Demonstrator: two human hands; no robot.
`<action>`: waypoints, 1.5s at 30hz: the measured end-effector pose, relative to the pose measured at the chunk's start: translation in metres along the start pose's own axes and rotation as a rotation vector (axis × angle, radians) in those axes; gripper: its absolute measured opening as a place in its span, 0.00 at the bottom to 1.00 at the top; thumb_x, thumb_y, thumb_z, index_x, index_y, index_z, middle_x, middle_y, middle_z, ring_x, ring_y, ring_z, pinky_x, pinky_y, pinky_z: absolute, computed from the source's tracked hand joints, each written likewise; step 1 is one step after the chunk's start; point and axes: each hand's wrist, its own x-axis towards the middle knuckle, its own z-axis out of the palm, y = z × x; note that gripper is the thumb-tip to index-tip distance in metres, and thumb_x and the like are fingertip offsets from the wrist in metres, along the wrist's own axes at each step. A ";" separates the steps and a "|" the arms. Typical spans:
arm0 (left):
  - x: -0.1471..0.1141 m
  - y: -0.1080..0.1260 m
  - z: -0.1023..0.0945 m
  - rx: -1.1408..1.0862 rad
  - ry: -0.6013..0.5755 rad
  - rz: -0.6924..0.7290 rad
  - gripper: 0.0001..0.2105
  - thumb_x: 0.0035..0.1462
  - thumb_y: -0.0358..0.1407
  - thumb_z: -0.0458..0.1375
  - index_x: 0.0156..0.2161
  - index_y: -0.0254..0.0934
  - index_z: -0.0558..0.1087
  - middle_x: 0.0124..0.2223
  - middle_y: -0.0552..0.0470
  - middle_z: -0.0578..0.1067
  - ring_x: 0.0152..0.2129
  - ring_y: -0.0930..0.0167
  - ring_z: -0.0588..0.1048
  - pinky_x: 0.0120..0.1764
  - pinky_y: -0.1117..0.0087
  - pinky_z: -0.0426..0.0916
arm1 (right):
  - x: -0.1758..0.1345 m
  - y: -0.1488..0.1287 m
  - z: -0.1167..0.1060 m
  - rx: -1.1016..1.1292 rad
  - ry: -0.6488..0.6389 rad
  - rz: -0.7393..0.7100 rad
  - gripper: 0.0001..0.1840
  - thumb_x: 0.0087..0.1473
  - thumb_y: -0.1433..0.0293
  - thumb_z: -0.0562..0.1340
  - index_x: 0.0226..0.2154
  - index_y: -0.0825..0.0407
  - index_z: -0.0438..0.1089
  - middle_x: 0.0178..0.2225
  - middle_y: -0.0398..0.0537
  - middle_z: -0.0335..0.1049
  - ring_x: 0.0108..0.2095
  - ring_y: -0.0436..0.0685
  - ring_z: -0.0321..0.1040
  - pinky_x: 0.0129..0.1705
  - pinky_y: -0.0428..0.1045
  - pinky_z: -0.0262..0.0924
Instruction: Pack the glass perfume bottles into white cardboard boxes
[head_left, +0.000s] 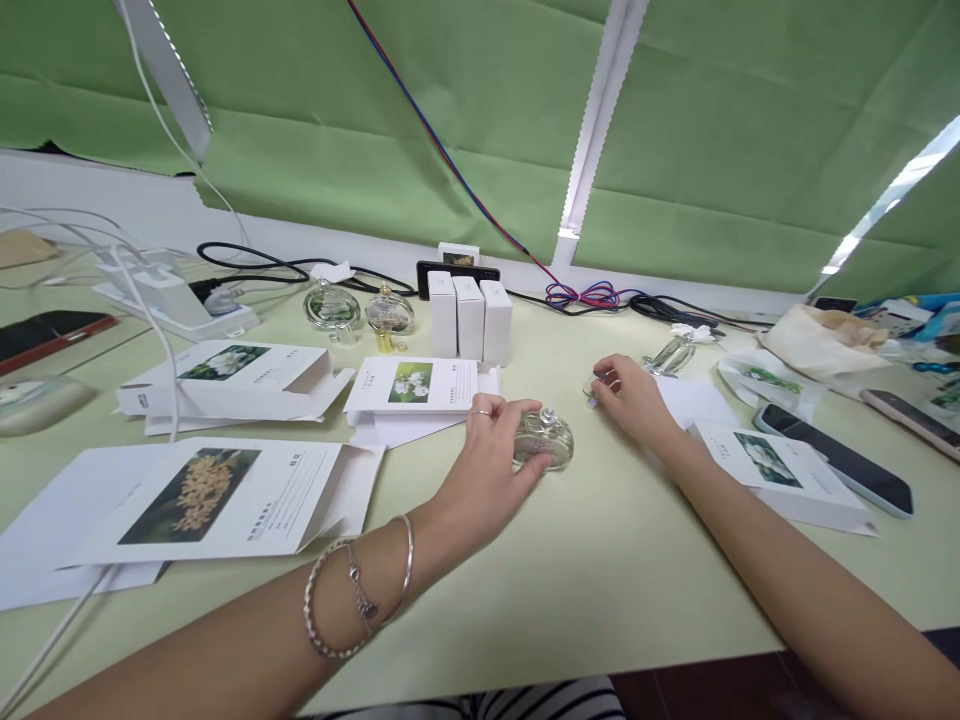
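Note:
My left hand is closed around a flat, rounded glass perfume bottle that stands upright on the table, its bare nozzle on top. To its right, my right hand has its fingers curled on a small clear piece, which looks like a bottle cap and is partly hidden by the fingers. Just beyond that hand lies another glass bottle with white tissue at its top. Left of my left hand lies an opened white carton with a white-flower picture.
Two glass bottles stand at the back beside a gold cap. Three small white boxes stand in front of a propped phone. More cartons lie left. A phone and a carton lie right.

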 end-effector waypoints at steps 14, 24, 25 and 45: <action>0.000 -0.005 0.002 -0.021 -0.012 -0.085 0.23 0.55 0.31 0.52 0.55 0.38 0.53 0.47 0.46 0.57 0.30 0.73 0.68 0.39 0.63 0.71 | -0.034 -0.053 -0.019 0.180 -0.372 -0.413 0.26 0.53 0.59 0.59 0.52 0.51 0.57 0.45 0.53 0.66 0.38 0.57 0.67 0.40 0.53 0.63; -0.004 -0.013 0.009 -0.045 -0.123 0.056 0.23 0.56 0.33 0.51 0.56 0.39 0.51 0.54 0.43 0.61 0.52 0.65 0.64 0.51 0.58 0.65 | -0.020 -0.042 0.009 -0.129 0.153 -0.354 0.21 0.56 0.71 0.53 0.53 0.50 0.57 0.53 0.57 0.60 0.54 0.64 0.56 0.53 0.61 0.52; -0.004 -0.012 0.009 -0.036 -0.137 0.063 0.22 0.57 0.33 0.50 0.56 0.39 0.52 0.54 0.43 0.62 0.52 0.65 0.65 0.52 0.58 0.65 | -0.022 -0.044 0.007 -0.170 0.141 -0.404 0.19 0.56 0.71 0.53 0.52 0.48 0.59 0.54 0.55 0.60 0.55 0.64 0.55 0.53 0.61 0.51; 0.011 -0.013 -0.041 0.905 -0.026 0.218 0.26 0.50 0.40 0.59 0.53 0.29 0.65 0.50 0.36 0.70 0.51 0.54 0.65 0.57 0.51 0.50 | -0.032 -0.063 -0.001 -0.121 -0.125 -0.453 0.21 0.61 0.67 0.48 0.55 0.52 0.58 0.55 0.55 0.62 0.57 0.61 0.54 0.57 0.61 0.52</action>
